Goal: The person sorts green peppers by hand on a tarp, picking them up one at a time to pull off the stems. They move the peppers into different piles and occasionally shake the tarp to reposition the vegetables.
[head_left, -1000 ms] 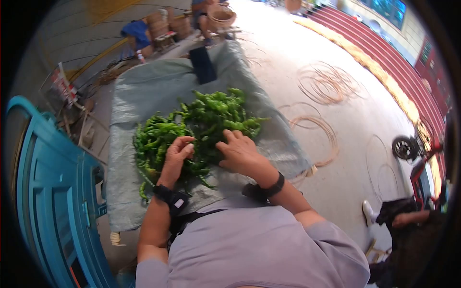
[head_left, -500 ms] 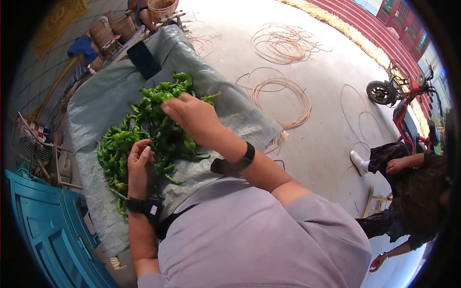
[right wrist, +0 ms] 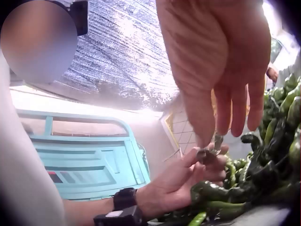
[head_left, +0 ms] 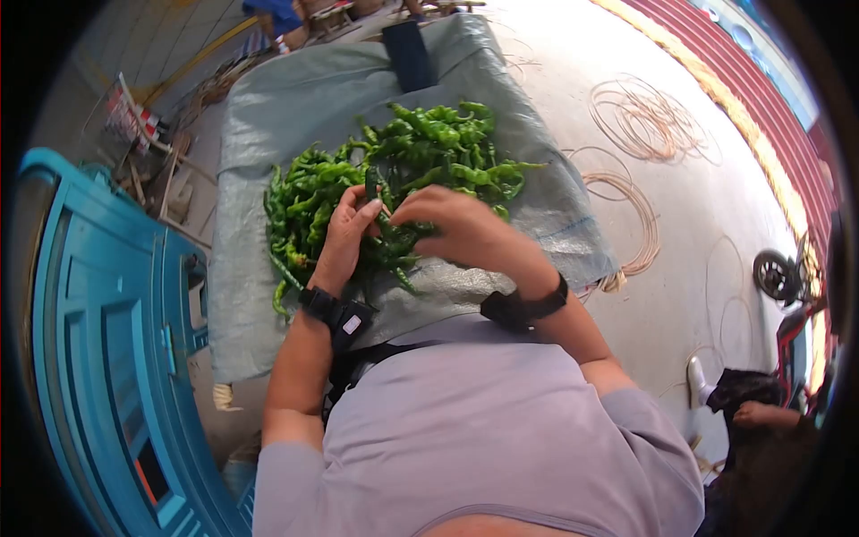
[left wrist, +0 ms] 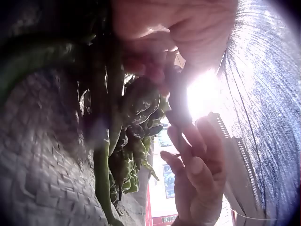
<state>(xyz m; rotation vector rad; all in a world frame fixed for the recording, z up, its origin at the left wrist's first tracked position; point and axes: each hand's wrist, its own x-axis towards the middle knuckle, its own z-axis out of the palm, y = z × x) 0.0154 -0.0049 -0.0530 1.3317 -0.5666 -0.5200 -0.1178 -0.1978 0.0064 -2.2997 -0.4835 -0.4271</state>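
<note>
Leaning over the sheet point(head_left: 268, 116), I have both hands together at the near edge of the pile point(head_left: 438, 143) of green peppers. My left hand point(head_left: 344, 234) comes in from the left with thumb and fingers curled, pinching one pepper point(head_left: 383, 217) by its end. My right hand point(head_left: 461, 231) meets it from the other side, with thumb and forefinger closed on the same pepper and the other fingers hanging loose. The right wrist view shows the pinch best, the two hands touching around a short dark stem just above the heap. The left wrist view is washed out by glare and shows little beyond dark peppers and my fingers. The pepper is raised slightly off the pile, and the rest lie spread across the middle of the sheet, which lies on the floor point(head_left: 707, 215). A dark flat case point(head_left: 410, 52) lies at the sheet's far edge. Coils point(head_left: 646, 121) of thin cane lie on the floor to the right, well apart from the peppers. A blue panel point(head_left: 98, 340) stands close on my left.
</note>
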